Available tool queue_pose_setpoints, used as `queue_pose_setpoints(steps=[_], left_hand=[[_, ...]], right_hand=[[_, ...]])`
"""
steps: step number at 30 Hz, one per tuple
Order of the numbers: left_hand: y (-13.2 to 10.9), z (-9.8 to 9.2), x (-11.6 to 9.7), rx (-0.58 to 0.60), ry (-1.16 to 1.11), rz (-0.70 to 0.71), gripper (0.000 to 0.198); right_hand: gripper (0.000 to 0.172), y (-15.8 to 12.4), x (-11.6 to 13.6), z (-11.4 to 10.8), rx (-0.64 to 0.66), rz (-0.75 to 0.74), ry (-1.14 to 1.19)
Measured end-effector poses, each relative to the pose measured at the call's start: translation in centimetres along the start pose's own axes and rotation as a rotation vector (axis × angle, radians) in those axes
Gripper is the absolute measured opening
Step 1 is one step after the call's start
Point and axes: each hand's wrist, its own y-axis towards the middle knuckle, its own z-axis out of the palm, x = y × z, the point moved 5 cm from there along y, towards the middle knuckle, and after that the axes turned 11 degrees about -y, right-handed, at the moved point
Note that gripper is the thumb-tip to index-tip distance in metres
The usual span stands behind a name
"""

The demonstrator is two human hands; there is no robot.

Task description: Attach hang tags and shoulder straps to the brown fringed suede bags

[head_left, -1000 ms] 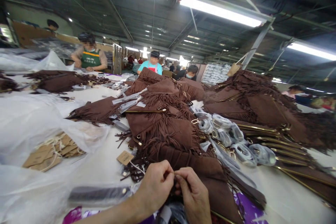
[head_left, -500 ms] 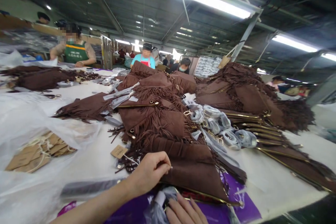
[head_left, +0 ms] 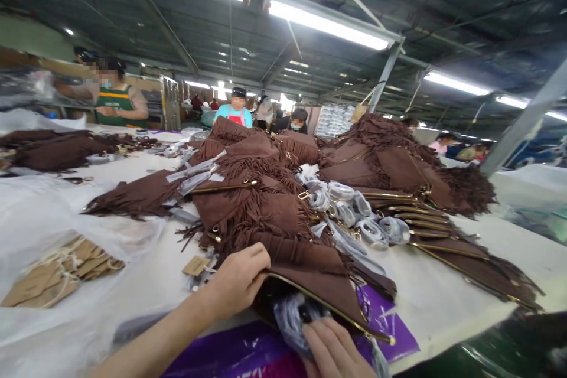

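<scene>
A brown suede-like bag [head_left: 316, 286] with fringe and a gold zip lies nearest me, its zipped mouth gaping toward me. The fingers of my left hand [head_left: 239, 280] are closed on the left end of that mouth and hold its upper edge up. My right hand [head_left: 336, 347] grips a coiled strap wrapped in clear plastic [head_left: 287, 323], which is partly inside the opening. The fingertips around the strap are partly hidden. A purple plastic sheet [head_left: 212, 351] lies under the bag. Left of the bag is a tan tag on a string [head_left: 196, 265].
More brown fringed bags [head_left: 274, 212] are piled ahead, with another heap [head_left: 390, 159] to the right. Several plastic-wrapped strap coils [head_left: 372, 230] lie between them. Brown paper tags [head_left: 66, 271] rest on clear plastic at left. Co-workers, one in a green apron [head_left: 113, 105], are across the table.
My left hand has raised the bag's upper edge, widening its mouth. My right hand has pushed the wrapped strap from in front of the bag into the opening. The camera view has shifted.
</scene>
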Motion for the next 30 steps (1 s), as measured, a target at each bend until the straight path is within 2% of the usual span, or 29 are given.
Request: queue_pose_setpoints(steps=[3, 6, 8, 11, 13, 16, 20, 23, 26, 28, 30], left_hand=[[0.1, 0.6, -0.8, 0.070, 0.012, 0.056, 0.016], [-0.2, 1.7, -0.2, 0.162, 0.106, 0.026, 0.018], [-0.6, 2.5, 0.7, 0.220, 0.167, -0.016, 0.021], [-1.2, 3.7, 1.6, 0.274, 0.232, -0.070, 0.017], [-1.2, 4.3, 1.8, 0.244, 0.271, -0.119, 0.006], [-0.8, 5.0, 1.7, 0.182, 0.359, -0.186, 0.012], [-0.2, 6.1, 1.6, 0.248, 0.453, -0.097, 0.021], [-0.3, 6.4, 1.9, 0.248, 0.470, -0.051, 0.023], [-0.5, 6.4, 1.8, 0.248, 0.474, -0.058, 0.022], [-0.6, 6.2, 1.4, 0.257, 0.462, -0.069, 0.018], [-0.7, 5.7, 0.6, 0.278, 0.451, -0.092, 0.012]], right_hand=[[0.020, 2.4, -0.2, 1.5, 0.034, 0.239, -0.075], [0.024, 4.6, 0.7, 3.4, 0.011, 0.424, -0.090], [0.025, 5.1, 1.2, 4.2, -0.012, 0.441, -0.068], [0.035, 4.3, 1.2, 3.7, -0.044, 0.394, -0.019], [0.040, 3.7, 0.8, 2.8, -0.059, 0.371, -0.016], [0.045, 3.8, 0.6, 2.0, -0.067, 0.376, -0.068], [0.055, 4.9, 0.2, 1.2, -0.070, 0.374, -0.098], [0.048, 3.5, -2.3, -0.2, -0.058, 0.341, -0.042], [0.025, -0.8, -7.8, -1.8, -0.010, 0.483, -0.024], [0.025, -3.8, -10.6, -2.0, 0.054, 0.419, -0.019], [0.028, -6.0, -12.2, -1.7, 0.113, 0.353, 0.039]])
